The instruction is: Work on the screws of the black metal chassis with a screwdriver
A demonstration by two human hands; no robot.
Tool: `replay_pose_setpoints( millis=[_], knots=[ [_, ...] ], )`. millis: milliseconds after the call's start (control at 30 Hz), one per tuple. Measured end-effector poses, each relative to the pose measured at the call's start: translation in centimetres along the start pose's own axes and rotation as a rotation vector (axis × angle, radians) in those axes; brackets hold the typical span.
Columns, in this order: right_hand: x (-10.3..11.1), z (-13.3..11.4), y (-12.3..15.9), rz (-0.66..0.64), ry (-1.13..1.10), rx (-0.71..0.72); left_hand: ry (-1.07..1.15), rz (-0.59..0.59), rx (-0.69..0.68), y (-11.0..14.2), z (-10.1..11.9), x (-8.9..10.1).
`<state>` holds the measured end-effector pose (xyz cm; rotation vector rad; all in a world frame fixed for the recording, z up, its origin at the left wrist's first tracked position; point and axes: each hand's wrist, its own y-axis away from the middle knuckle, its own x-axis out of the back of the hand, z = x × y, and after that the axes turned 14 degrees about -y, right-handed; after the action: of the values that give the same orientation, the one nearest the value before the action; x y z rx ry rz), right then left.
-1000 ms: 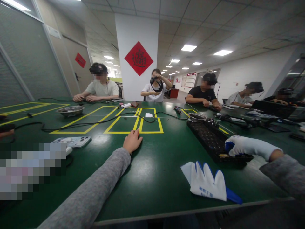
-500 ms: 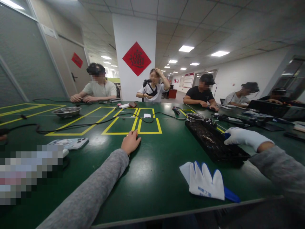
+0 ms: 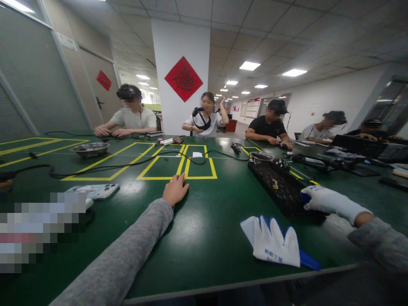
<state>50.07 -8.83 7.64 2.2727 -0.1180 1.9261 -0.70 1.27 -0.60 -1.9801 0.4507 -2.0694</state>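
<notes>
My left hand (image 3: 175, 190) is bare, with a ring, and lies flat on the green table (image 3: 204, 229) just below the yellow taped boxes; it holds nothing. My right hand (image 3: 320, 200) wears a white glove with blue fingertips. Its fingers bend over the near right corner of a black gridded tray (image 3: 277, 187). A small brass-coloured piece (image 3: 274, 183) lies on the tray. A spare white and blue glove (image 3: 274, 244) lies flat near the table's front edge, between my two arms.
A phone (image 3: 95, 190) lies at the left. A black cable (image 3: 127, 163) crosses the yellow markings. Metal bowls stand at the far left (image 3: 91, 148) and beyond the tray (image 3: 262, 157). Several people sit around the far and right sides.
My right hand lifted over the tray, then came down on its near right corner. My left hand stayed put. The person opposite lowered a black headset to the neck.
</notes>
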Motion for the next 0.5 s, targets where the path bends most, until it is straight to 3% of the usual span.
replay_pose_setpoints(
  millis=[167,500],
  knots=[
    [-0.5,-0.1,1.0,0.049,0.016,-0.052,-0.008,0.0,-0.007,0.1,0.0,0.1],
    [0.0,-1.3,0.9,0.025,-0.018,-0.067,-0.002,0.015,-0.008,0.1,-0.1,-0.1]
  ],
)
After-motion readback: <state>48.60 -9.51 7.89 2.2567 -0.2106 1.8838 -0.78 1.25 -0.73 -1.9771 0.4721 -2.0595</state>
